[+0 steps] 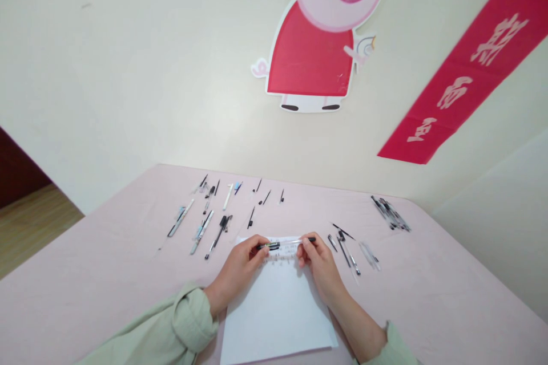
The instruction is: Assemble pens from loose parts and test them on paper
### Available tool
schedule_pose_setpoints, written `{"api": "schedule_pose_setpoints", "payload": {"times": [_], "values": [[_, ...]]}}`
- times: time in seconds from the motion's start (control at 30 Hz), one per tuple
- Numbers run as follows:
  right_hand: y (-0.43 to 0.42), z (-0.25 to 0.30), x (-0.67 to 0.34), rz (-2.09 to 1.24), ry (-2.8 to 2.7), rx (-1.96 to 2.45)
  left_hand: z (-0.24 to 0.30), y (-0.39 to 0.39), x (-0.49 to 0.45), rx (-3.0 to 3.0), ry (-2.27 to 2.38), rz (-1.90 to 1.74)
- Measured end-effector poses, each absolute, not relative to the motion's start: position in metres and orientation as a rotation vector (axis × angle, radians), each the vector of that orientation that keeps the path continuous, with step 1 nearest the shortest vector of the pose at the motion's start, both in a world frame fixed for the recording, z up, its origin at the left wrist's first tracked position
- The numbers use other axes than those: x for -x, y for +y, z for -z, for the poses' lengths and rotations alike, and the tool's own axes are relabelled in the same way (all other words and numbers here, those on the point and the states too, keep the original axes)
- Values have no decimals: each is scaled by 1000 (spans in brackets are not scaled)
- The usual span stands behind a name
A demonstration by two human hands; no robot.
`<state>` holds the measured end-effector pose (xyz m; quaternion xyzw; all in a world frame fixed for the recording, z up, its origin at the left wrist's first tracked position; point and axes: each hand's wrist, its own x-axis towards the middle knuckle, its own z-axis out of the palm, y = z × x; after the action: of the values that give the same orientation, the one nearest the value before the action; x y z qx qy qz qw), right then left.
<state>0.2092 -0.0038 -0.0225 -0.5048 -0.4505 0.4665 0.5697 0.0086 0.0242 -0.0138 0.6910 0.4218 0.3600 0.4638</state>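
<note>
My left hand [238, 270] and my right hand [317, 262] hold one pen [286, 243] level between them, just above the far edge of a white sheet of paper [278, 313]. The left fingers pinch its dark grip end. The right fingers pinch the other end, where a black tip sticks out. The barrel between them is clear. Both sleeves are pale green.
The pink table [85, 296] carries several pens and pen parts at the left [201, 232], loose refills and caps right of my hands [349, 251], and a bundle of dark pens far right [390, 214]. A wall with a cartoon pig cutout [325, 28] and a red banner [471, 68] stands behind.
</note>
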Motion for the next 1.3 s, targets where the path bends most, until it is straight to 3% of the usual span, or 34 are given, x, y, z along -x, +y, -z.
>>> {"api": "schedule_pose_setpoints", "payload": {"times": [0.3, 0.9, 1.3], "values": [[-6, 23, -206, -1129, -969, 1143, 15, 24, -9, -1706, 986, -849], [-12, 20, -200, -767, -1095, 1445, 15, 24, -10, -1517, 918, -840], [-12, 19, -205, -1100, -1249, 1273, 12, 22, -11, -1502, 952, -876]]}}
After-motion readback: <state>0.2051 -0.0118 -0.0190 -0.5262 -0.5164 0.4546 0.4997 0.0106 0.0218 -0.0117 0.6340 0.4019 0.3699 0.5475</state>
